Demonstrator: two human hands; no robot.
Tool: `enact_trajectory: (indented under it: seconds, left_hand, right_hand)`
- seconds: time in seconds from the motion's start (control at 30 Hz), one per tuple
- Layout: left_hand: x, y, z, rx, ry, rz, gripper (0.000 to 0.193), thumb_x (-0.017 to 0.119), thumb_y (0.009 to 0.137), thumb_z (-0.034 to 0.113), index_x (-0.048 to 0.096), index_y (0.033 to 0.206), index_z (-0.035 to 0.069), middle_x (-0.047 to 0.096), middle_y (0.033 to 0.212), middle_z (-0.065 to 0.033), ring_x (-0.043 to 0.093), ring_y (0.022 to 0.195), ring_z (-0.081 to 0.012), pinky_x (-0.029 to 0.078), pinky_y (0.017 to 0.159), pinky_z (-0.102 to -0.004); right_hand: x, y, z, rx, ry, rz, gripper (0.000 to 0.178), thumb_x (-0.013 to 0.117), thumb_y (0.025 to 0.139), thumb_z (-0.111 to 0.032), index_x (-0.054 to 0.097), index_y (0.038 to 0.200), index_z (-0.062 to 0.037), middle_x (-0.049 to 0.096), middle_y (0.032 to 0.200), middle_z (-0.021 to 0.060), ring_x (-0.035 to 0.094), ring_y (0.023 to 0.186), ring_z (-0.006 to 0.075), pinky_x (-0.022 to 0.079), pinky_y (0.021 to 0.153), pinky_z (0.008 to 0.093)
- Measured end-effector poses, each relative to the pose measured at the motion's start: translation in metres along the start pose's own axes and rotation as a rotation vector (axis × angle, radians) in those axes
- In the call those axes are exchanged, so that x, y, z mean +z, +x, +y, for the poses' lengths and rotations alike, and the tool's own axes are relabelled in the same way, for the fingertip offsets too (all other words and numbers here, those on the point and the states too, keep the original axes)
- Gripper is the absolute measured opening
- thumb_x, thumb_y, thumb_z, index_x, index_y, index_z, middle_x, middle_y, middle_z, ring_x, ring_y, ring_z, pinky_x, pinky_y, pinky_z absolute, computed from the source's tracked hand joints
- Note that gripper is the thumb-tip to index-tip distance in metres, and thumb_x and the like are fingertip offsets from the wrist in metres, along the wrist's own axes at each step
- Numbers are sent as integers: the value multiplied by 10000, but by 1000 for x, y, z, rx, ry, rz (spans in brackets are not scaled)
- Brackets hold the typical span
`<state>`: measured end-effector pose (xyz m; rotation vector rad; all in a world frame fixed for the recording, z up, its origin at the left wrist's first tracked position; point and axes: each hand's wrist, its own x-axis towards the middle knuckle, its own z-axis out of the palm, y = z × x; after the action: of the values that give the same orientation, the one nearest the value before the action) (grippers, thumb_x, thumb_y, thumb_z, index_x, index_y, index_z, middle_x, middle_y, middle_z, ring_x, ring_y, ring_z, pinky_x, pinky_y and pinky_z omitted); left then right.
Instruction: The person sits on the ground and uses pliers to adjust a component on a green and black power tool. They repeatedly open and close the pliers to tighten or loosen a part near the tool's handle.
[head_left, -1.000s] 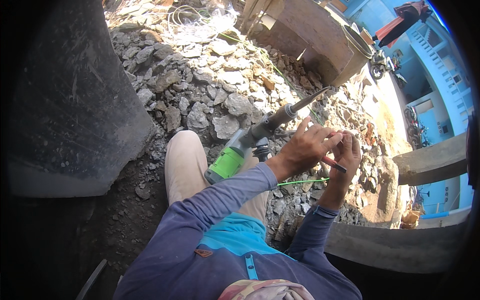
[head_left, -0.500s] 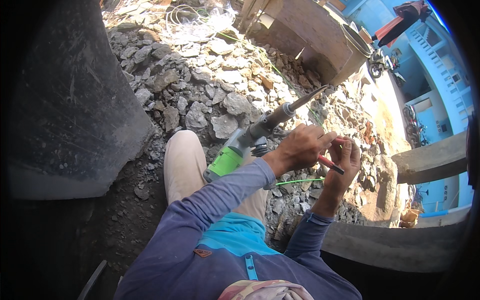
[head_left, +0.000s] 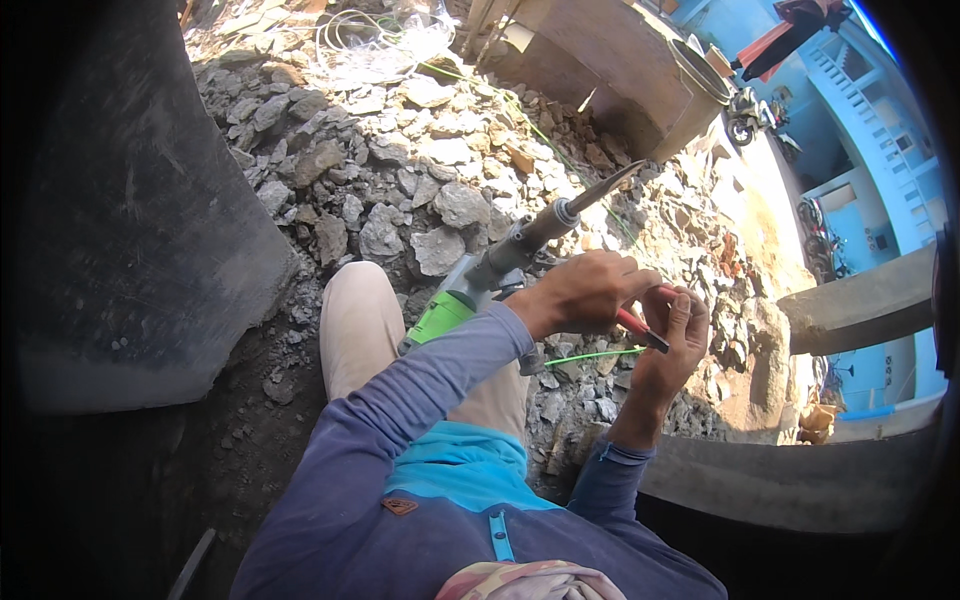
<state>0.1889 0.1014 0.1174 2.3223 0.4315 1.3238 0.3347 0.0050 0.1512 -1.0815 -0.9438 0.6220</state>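
My left hand [head_left: 582,290] is closed, back up, around a red-handled tool [head_left: 632,321] with a dark end; its exact kind is hidden by the fingers. The dark end points toward my right wrist. My right hand [head_left: 680,338] is raised against the left, thumb and fingers pinched at a second red piece [head_left: 667,292]. Whether both red parts belong to one tool I cannot tell. Behind my left forearm, a green and grey demolition hammer [head_left: 447,312] leans across my legs, its pointed chisel [head_left: 605,188] aimed up and right. A thin green cord [head_left: 595,355] passes below my hands.
Broken concrete rubble [head_left: 440,205] covers the ground ahead. A dark slab [head_left: 160,230] stands at the left, and concrete beams [head_left: 860,310] lie at the right. Farther off are a large brown box-shaped block [head_left: 610,70], coiled pale tubing [head_left: 350,40] and a parked motorbike [head_left: 742,118].
The whole view has shifted slightly, so the hammer and my hands sit a little further left. Both hands keep their closed hold on the red parts.
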Motion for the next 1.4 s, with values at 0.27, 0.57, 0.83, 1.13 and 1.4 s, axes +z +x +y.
enact_trajectory:
  seconds: [0.27, 0.57, 0.83, 1.13, 1.4]
  left_hand:
    - [-19, 3, 9, -115, -230, -327, 625, 835, 781, 20, 682, 1377, 131, 749, 1020, -99, 729, 998, -322, 575, 860, -454]
    - [-7, -11, 12, 17, -120, -101, 635, 816, 828, 78, 654, 1441, 117, 740, 1146, -107, 712, 1039, -330, 560, 895, -455]
    - [23, -11, 31, 18, 120, 261, 733, 857, 816, 271, 637, 1490, 86, 706, 1176, -95, 689, 1058, -321, 532, 932, -455]
    - [29, 0, 29, -30, 240, 313, 710, 811, 889, 380, 614, 1500, 78, 688, 1219, -98, 676, 1108, -295, 485, 1012, -488]
    - [27, 4, 22, -79, 286, 258, 688, 837, 887, 363, 636, 1485, 89, 704, 1329, -94, 685, 1192, -272, 461, 1057, -494]
  right_hand:
    - [-3, -36, -18, 8, -114, 99, 232, 587, 1155, -193, 633, 1216, 27, 743, 1152, 169, 762, 1078, 245, 679, 944, 390]
    - [-9, -33, -16, -25, -125, 57, 234, 598, 1151, -189, 652, 1221, 28, 737, 1159, 160, 752, 1098, 240, 675, 961, 398]
    - [-17, 13, -10, -23, -39, -102, 215, 621, 1140, -166, 681, 1214, 27, 761, 1154, 162, 775, 1066, 229, 665, 960, 382]
    - [-20, 48, -8, -14, -47, -184, 219, 630, 1136, -170, 681, 1220, 26, 766, 1123, 151, 785, 1028, 223, 659, 938, 364]
    - [-18, 63, 2, 34, -28, -187, 220, 624, 1137, -170, 682, 1212, 28, 768, 1120, 153, 791, 1038, 239, 658, 947, 367]
